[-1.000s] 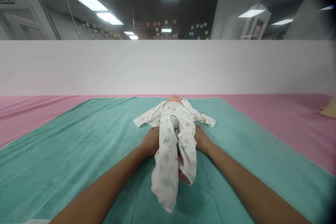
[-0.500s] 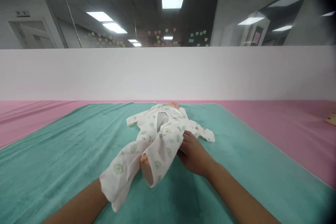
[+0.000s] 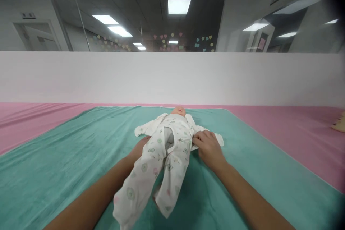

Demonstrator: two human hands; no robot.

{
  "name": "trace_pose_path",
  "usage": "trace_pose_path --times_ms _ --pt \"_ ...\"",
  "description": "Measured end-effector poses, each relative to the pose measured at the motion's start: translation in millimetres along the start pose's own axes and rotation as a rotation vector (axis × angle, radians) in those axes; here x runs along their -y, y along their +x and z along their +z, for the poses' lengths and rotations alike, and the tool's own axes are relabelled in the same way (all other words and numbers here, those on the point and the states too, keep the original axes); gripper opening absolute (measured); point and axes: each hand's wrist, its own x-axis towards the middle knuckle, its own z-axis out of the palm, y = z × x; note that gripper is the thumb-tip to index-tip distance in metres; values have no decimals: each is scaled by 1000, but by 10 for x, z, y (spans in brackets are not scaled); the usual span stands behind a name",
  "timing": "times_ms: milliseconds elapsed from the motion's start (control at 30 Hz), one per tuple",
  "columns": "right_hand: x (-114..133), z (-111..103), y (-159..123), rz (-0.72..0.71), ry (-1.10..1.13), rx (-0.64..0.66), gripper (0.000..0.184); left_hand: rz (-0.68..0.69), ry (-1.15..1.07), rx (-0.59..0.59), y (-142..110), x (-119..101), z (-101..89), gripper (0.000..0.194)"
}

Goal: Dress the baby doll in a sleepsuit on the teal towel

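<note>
A baby doll (image 3: 179, 110) lies on its back on a teal blanket (image 3: 67, 158), head away from me. It wears a white printed romper (image 3: 159, 154) whose loose legs trail toward me. My right hand (image 3: 208, 149) rests on the romper at the doll's side, with its fingers curled onto the cloth. My left hand (image 3: 140, 147) is mostly tucked under the romper at the doll's other hip, fingers hidden.
The teal blanket lies over a pink sheet (image 3: 283, 122) that runs to a white low wall (image 3: 172, 77) behind. A yellowish object (image 3: 340, 124) sits at the far right edge. Glass panes with heart stickers rise above the wall.
The doll's legs, swung to the left half a second ago, lie straighter toward me now. My right hand has moved up onto the romper at the doll's side. My left hand is again by the hip.
</note>
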Motion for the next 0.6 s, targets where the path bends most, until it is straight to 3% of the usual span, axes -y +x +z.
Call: trace_pose_path --times_ms 133,300,367,467,600 --pt "-131 -54 -5 198 36 -188 32 16 56 106 41 -262 -25 20" --pt "-349 -51 -3 669 320 -416 28 194 118 163 49 -512 54 18" --pt "-414 -10 -15 814 468 -400 29 311 110 160 39 -579 98 21" --pt "-496 49 -68 918 579 -265 31 424 84 164 26 -618 118 18" --pt "-594 102 -162 930 522 -135 29 347 29 156 23 -502 46 23"
